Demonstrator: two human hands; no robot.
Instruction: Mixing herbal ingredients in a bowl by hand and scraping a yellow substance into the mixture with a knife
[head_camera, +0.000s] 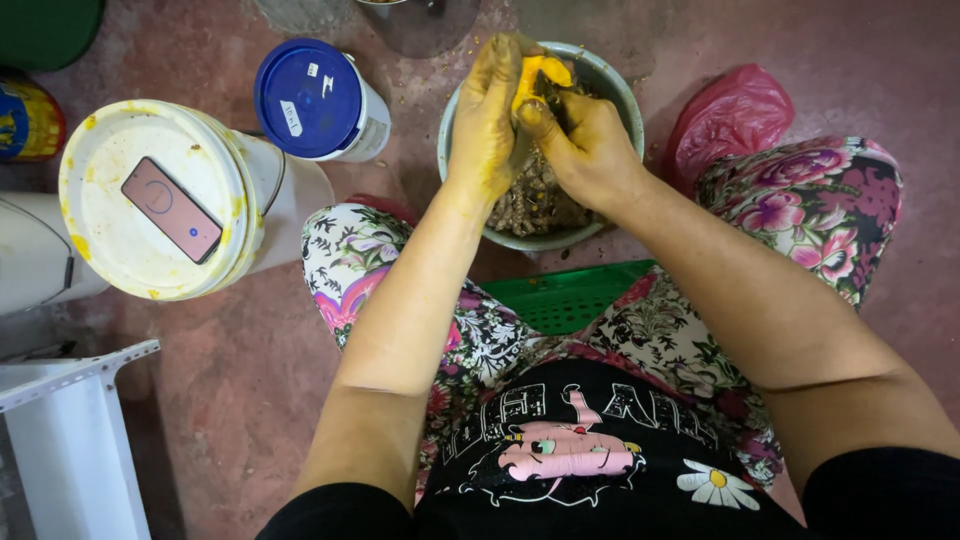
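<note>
My left hand (487, 110) and my right hand (590, 145) are both closed around a small yellow-orange piece of root or fruit (535, 78), held above a grey metal bowl (612, 82). Both hands are stained yellow. My right thumb presses on the piece; whether a blade is in that hand is hidden. The bowl holds a heap of brownish peelings (535, 200). I sit on a green plastic stool (565, 295), knees apart, the bowl on the floor between them.
A white bucket with a yellow-stained lid (140, 160) stands at the left, a pink phone (172, 208) lying on it. A blue-lidded tub (312, 98) stands behind it. A red plastic bag (730, 120) lies to the right. A white metal frame (75, 440) is at lower left.
</note>
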